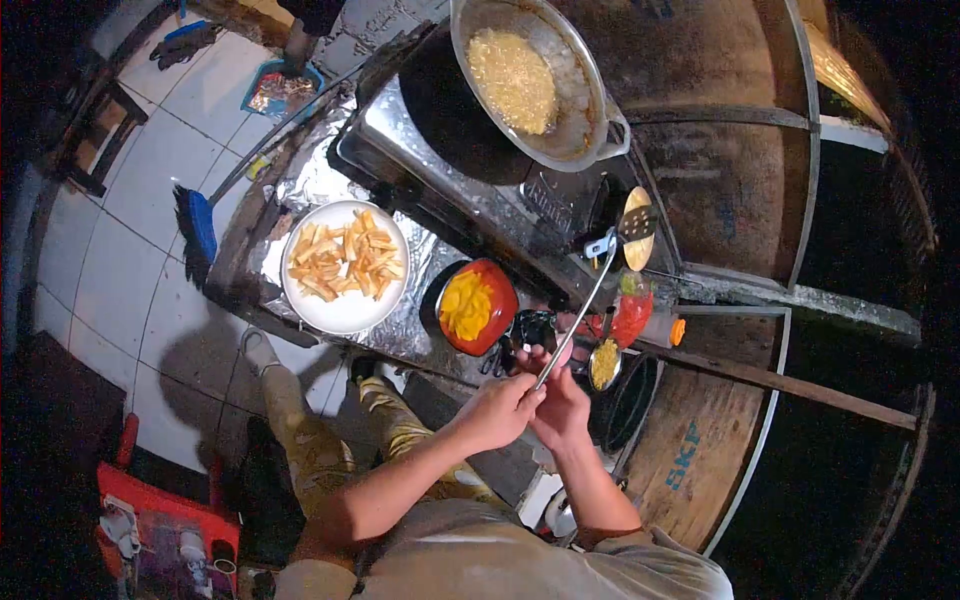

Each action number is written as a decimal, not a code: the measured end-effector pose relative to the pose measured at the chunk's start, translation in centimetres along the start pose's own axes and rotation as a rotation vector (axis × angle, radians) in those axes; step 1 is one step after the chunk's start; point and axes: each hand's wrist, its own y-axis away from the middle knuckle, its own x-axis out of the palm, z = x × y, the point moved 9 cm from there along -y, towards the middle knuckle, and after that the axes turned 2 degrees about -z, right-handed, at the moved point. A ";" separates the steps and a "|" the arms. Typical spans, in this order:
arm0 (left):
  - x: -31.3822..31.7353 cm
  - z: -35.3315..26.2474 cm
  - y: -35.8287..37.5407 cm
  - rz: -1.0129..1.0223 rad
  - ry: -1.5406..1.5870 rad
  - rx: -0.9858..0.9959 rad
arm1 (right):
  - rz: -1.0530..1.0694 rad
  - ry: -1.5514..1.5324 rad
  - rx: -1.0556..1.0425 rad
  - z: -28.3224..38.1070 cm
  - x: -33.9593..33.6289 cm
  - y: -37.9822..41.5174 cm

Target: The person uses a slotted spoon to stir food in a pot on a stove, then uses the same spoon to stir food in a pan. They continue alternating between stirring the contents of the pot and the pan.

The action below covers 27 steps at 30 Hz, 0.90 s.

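Note:
My left hand point(497, 411) is closed around the lower end of a long-handled slotted spatula point(596, 290). Its dark perforated head lies over a pale oval wooden piece point(635, 257) beside the stove. Against the same handle, my right hand point(562, 408) is turned palm up with fingers apart and slightly bent; the handle crosses in front of it. Close to my hands are a red bowl point(507, 330) of yellow pieces point(466, 307) and a small dish of yellow crumbly stuff point(604, 364). A white plate point(345, 318) holds pale golden fried sticks point(325, 262).
A metal wok point(583, 130) of bubbling food point(512, 82) sits on the stove point(430, 165). A bottle with an orange cap point(677, 331) lies by a red bag point(630, 312). On the tiled floor are a blue broom point(200, 225), a dustpan point(280, 90) and a red chair point(165, 510).

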 end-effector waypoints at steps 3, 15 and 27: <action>0.3 -1.4 -1.2 0.006 0.001 0.033 | -0.205 0.147 -0.024 1.6 -8.2 -3.4; 3.6 -1.3 -4.2 0.129 -0.014 0.072 | -0.776 0.598 -0.242 7.4 -32.4 -19.1; 1.8 -1.6 -7.6 0.004 -0.063 0.175 | -0.777 0.791 -0.209 6.7 -29.1 -18.9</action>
